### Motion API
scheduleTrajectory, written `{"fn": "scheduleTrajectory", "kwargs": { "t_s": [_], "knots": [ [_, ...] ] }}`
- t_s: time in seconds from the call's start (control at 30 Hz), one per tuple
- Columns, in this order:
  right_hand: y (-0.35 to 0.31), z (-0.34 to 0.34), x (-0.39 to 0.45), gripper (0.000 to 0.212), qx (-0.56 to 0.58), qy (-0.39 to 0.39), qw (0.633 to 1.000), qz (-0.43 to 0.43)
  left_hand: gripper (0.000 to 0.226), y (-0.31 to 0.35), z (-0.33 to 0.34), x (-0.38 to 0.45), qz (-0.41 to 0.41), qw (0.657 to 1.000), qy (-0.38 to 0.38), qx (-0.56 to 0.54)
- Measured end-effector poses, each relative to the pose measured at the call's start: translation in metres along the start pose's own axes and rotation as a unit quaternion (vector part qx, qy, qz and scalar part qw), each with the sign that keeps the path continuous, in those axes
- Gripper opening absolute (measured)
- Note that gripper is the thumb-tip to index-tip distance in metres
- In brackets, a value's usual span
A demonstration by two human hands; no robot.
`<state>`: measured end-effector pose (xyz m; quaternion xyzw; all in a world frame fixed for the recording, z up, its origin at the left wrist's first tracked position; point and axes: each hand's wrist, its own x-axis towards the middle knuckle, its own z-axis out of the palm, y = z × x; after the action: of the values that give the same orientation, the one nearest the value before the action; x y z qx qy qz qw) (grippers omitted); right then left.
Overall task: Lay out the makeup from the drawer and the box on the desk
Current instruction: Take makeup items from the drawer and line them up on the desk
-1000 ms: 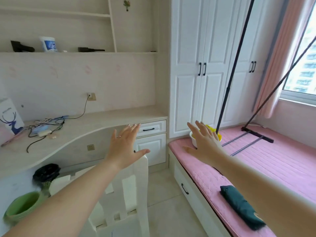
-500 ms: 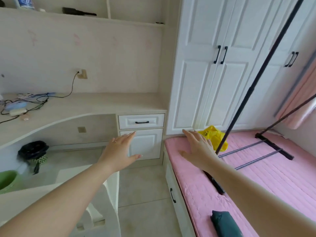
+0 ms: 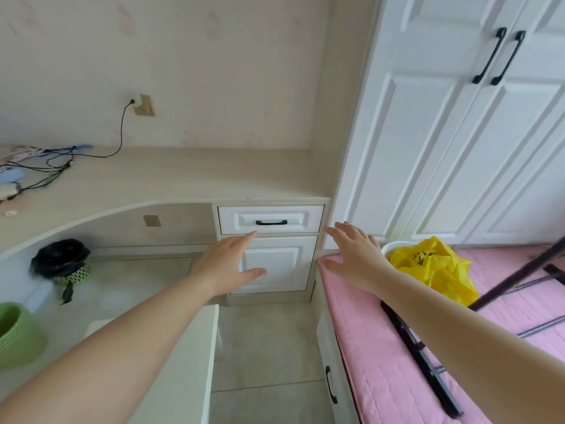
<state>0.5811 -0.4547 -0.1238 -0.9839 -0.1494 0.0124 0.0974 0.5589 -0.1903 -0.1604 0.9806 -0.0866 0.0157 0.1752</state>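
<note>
Two hands reach out, fingers straight, holding nothing; left hand just below the shut drawer, whose slim, rigid handle should hook easily.

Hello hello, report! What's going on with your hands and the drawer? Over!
Left hand and right hand open, empty. Drawer shut, untouched. White chair beneath left arm.

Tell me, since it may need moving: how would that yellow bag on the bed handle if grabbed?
The yellow bag looks crumpled and thin, so probably floppy and light. Its creased, plastic-like surface suggests it may be slippery and would likely sag from one pinch.
</note>
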Motion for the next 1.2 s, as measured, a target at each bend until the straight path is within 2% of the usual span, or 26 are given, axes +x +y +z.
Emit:
{"fn": "scheduleTrajectory", "kwargs": {
  "t_s": [0.13,0.43,0.73,1.03,1.2],
  "knots": [
    [0.020,0.012,0.078,0.066,0.005,-0.035,0.999,-0.011,0.085,-0.018,0.014,0.067,-0.028,0.999,-0.027,-0.031],
    [0.061,0.070,0.264,0.067,-0.015,-0.146,0.987,-0.071,0.080,-0.061,0.057,0.203,-0.084,0.993,-0.081,-0.029],
    [0.071,0.108,0.379,0.061,0.001,-0.274,0.953,-0.127,0.080,-0.094,0.079,0.282,-0.155,0.977,-0.133,-0.056],
    [0.070,0.154,0.436,0.058,0.031,-0.315,0.941,-0.116,0.080,-0.142,0.112,0.355,-0.079,0.971,-0.223,-0.025],
    [0.064,0.194,0.471,0.050,0.085,-0.289,0.953,-0.014,0.072,-0.200,0.135,0.411,-0.006,0.960,-0.277,-0.037]
  ]
}}
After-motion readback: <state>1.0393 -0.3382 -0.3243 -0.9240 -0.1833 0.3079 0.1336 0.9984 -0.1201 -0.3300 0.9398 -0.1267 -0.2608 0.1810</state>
